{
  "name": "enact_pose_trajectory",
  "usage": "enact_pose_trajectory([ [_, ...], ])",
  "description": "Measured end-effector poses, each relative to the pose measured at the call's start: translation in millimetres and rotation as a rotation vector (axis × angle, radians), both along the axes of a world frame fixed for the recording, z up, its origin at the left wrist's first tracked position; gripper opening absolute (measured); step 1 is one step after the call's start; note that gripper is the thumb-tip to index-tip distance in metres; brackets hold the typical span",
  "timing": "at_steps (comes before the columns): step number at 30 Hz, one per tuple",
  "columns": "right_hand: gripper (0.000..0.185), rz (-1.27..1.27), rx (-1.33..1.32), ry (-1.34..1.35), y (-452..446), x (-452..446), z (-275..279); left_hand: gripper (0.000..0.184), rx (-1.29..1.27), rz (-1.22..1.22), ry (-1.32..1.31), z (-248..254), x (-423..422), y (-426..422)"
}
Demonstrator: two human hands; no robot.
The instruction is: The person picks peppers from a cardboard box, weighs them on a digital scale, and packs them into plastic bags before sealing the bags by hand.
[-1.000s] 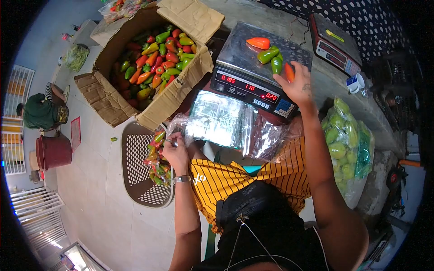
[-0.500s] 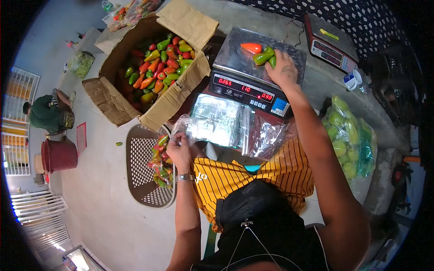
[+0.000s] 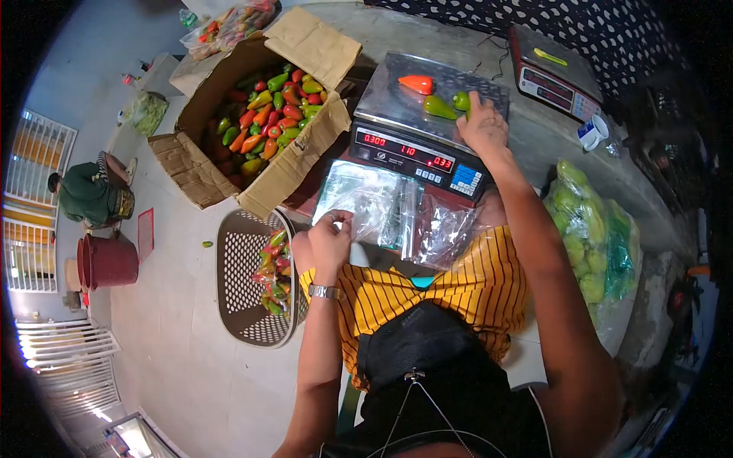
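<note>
My right hand [image 3: 484,128] is at the scale [image 3: 379,95], its fingers closed on a small green pepper [image 3: 461,101]. Beside it on the metal pan lie another green pepper [image 3: 439,108] and an orange-red pepper [image 3: 416,84]. Red digits glow on the scale's display [image 3: 405,149]. Below the scale rests a stack of clear plastic bags [image 3: 365,200]. My left hand [image 3: 330,240] is over the near left edge of that stack, fingers pinched together; whether a bag is between them I cannot make out.
An open cardboard box [image 3: 301,162] of red, orange and green peppers stands left of the scale. Below it is a basket [image 3: 236,298] with bagged peppers. A second scale [image 3: 561,72], a mug [image 3: 594,133] and bagged green produce [image 3: 578,229] are rightward. A person [image 3: 88,191] crouches far left.
The peppers on the pan have spread apart, with the small green one at my right fingertips. My left hand has moved right; the clear bag no longer shows in its fingers. The display digits differ.
</note>
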State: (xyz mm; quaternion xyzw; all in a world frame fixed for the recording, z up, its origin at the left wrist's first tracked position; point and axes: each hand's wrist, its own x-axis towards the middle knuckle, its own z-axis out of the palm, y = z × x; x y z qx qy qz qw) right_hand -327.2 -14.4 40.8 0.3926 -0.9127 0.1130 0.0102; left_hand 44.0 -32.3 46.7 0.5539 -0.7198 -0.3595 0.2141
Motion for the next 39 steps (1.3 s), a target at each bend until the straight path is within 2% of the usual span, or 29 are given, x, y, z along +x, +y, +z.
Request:
enact_pose_trajectory([
  [1,0.058,-0.007,0.005,-0.009,-2,-4,-3,0.013,-0.015,-0.045,0.17,-62,7,-16],
  [6,0.067,-0.068,-0.076,-0.045,-14,-9,-11,0.013,-0.063,-0.119,0.192,-57,-17,-12],
  [12,0.058,-0.04,-0.006,-0.071,-17,-4,-3,0.012,-0.039,-0.147,0.173,-45,-29,-8],
  [15,0.054,-0.017,0.061,0.055,-24,-4,-12,0.017,-0.123,-0.134,0.093,-47,-33,-11],
  [18,0.054,-0.01,0.034,0.082,-23,-4,-16,0.021,-0.403,-0.156,0.051,-66,-33,-16],
  [19,0.053,-0.033,-0.043,0.011,-18,0,-7,0.028,-0.296,-0.152,-0.043,-52,-35,-14],
  [21,0.052,-0.08,-0.199,-0.132,-6,6,14,0.031,-0.321,-0.165,-0.057,-46,-38,-14],
  [24,0.051,0.117,-0.18,-0.115,12,13,10,0.035,-0.276,-0.191,-0.079,-49,-42,-15],
  [26,0.052,0.273,-0.275,0.118,15,21,-15,0.035,-0.271,-0.217,-0.084,-51,-49,-17],
  [27,0.052,0.252,-0.287,0.109,12,21,-14,0.034,-0.237,-0.231,-0.144,-45,-55,-14],
  [30,0.053,0.23,-0.34,0.072,7,21,-21,0.03,-0.191,-0.219,-0.065,-69,-65,-7],
  [34,0.053,0.215,-0.438,0.055,11,16,-26,0.034,-0.191,-0.213,-0.021,-91,-58,2],
  [38,0.048,0.114,-0.626,-0.24,36,47,-17,0.035,-0.205,-0.191,0.004,-102,-53,8],
  [39,0.047,0.246,-0.742,-0.587,46,60,-15,0.036,-0.221,-0.197,0.008,-103,-53,10],
])
